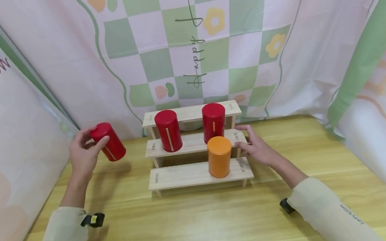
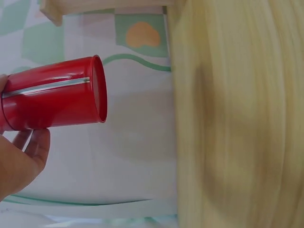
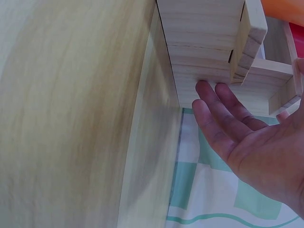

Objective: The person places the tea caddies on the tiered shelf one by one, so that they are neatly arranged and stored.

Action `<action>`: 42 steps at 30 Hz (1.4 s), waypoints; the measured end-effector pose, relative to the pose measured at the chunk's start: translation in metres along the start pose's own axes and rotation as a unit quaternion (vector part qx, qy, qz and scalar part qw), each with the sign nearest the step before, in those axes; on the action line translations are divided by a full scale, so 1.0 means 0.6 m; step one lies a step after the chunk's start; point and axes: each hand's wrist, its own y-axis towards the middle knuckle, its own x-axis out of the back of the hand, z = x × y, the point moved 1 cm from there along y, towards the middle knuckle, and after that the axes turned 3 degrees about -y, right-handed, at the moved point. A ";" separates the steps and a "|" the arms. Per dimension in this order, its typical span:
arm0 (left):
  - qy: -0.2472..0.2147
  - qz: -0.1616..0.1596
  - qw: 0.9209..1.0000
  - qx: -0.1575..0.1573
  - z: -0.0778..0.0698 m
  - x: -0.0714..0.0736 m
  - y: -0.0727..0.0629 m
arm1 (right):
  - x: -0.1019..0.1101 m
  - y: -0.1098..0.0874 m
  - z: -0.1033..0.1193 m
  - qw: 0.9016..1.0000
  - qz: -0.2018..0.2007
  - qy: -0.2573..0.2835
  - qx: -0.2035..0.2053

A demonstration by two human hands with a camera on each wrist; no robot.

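A red cylindrical can [image 1: 112,145] is tilted above the table's left side, its upper end gripped by my left hand [image 1: 84,151]. In the left wrist view the red can [image 2: 57,97] shows its rim and a light vertical strip. My right hand [image 1: 258,147] holds the right end of a three-step wooden display rack [image 1: 191,143], thumb and index finger at the middle step's edges. Its other fingers [image 3: 213,114] stretch out beside the rack's underside. On the middle step stand a red can [image 1: 168,132] and another red can [image 1: 214,120]. An orange can [image 1: 220,158] stands on the bottom step's right part.
The rack stands on a wood-grain table [image 1: 187,223] near its back edge. Behind it hangs a checkered green and white cloth [image 1: 188,60]. White cloth walls [image 1: 13,123] close in the left and right sides.
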 end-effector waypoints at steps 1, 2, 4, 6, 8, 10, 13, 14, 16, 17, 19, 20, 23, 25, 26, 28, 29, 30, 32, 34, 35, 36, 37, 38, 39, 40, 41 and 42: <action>-0.004 0.001 1.000 -0.006 -0.002 -0.001 -0.001 | 0.000 0.000 0.000 1.000 -0.001 0.000 0.000; -0.008 0.002 1.000 -0.012 -0.005 -0.002 -0.002 | 0.000 0.000 0.000 1.000 -0.001 -0.001 -0.001; -0.014 0.006 1.000 -0.023 -0.010 -0.004 -0.004 | 0.001 0.000 -0.001 1.000 -0.001 -0.001 -0.002; -0.019 0.010 0.999 -0.033 -0.016 -0.006 -0.005 | 0.001 0.000 -0.001 1.000 -0.002 0.000 -0.002; -0.028 0.014 0.999 -0.043 -0.022 -0.007 -0.007 | 0.002 0.000 -0.001 1.000 -0.003 0.000 -0.003; -0.036 0.020 0.998 -0.052 -0.026 -0.009 -0.008 | 0.002 0.000 -0.001 1.000 -0.003 0.002 -0.002; -0.036 0.035 0.997 -0.059 -0.031 -0.010 -0.011 | 0.002 -0.001 -0.001 1.000 -0.003 0.002 -0.001; -0.034 0.040 0.997 -0.060 -0.032 -0.011 -0.012 | 0.002 -0.001 -0.001 1.000 -0.003 0.002 -0.001; -0.028 0.049 0.996 -0.064 -0.035 -0.012 -0.014 | 0.002 -0.001 -0.001 1.000 -0.003 0.002 0.000; -0.027 0.053 0.996 -0.067 -0.037 -0.013 -0.015 | 0.002 0.000 -0.001 1.000 -0.003 0.002 0.001; -0.030 0.064 0.995 -0.075 -0.039 -0.014 -0.017 | 0.002 0.000 -0.001 1.000 -0.003 0.001 0.001; -0.034 0.069 0.994 -0.078 -0.041 -0.015 -0.019 | 0.002 0.000 -0.001 1.000 -0.002 0.002 0.002; -0.047 0.087 0.991 -0.091 -0.043 -0.017 -0.022 | 0.002 0.001 -0.001 1.000 -0.002 0.003 0.004; -0.050 0.096 0.989 -0.100 -0.044 -0.018 -0.025 | 0.001 0.001 -0.002 1.000 -0.002 0.002 0.004; -0.049 0.100 0.988 -0.104 -0.045 -0.019 -0.026 | 0.001 0.001 -0.002 1.000 -0.002 0.002 0.005; -0.042 0.105 0.988 -0.109 -0.045 -0.020 -0.029 | 0.001 0.001 -0.002 1.000 -0.002 0.003 0.005; -0.043 0.108 0.987 -0.110 -0.045 -0.020 -0.030 | 0.000 0.001 -0.002 1.000 -0.002 0.003 0.005; -0.044 0.110 0.987 -0.110 -0.046 -0.021 -0.031 | 0.000 0.001 -0.002 1.000 -0.001 0.004 0.004; -0.052 0.113 0.986 -0.109 -0.047 -0.021 -0.033 | 0.000 0.001 -0.002 1.000 -0.001 0.004 0.003; -0.063 0.119 0.985 -0.109 -0.048 -0.021 -0.035 | -0.001 0.001 -0.003 1.000 -0.001 0.005 0.003; -0.071 0.123 0.984 -0.109 -0.048 -0.022 -0.035 | -0.001 0.001 -0.003 1.000 -0.001 0.005 0.003; -0.077 0.128 0.983 -0.110 -0.048 -0.022 -0.036 | -0.001 0.001 -0.002 1.000 -0.001 0.005 0.003; -0.083 0.134 0.981 -0.111 -0.048 -0.022 -0.036 | -0.001 0.001 -0.002 1.000 -0.002 0.005 0.003; -0.089 0.142 0.979 -0.112 -0.047 -0.023 -0.037 | -0.001 0.001 -0.002 1.000 -0.002 0.006 0.003; -0.096 0.150 0.978 -0.112 -0.047 -0.023 -0.038 | -0.001 0.001 -0.002 1.000 -0.002 0.006 0.003; -0.101 0.159 0.976 -0.112 -0.046 -0.023 -0.039 | -0.001 0.001 -0.002 1.000 -0.002 0.006 0.002; -0.101 0.166 0.974 -0.113 -0.046 -0.024 -0.040 | -0.001 0.001 -0.002 1.000 -0.002 0.006 0.002; -0.100 0.175 0.973 -0.114 -0.046 -0.024 -0.042 | -0.001 0.001 -0.001 1.000 -0.001 0.005 0.001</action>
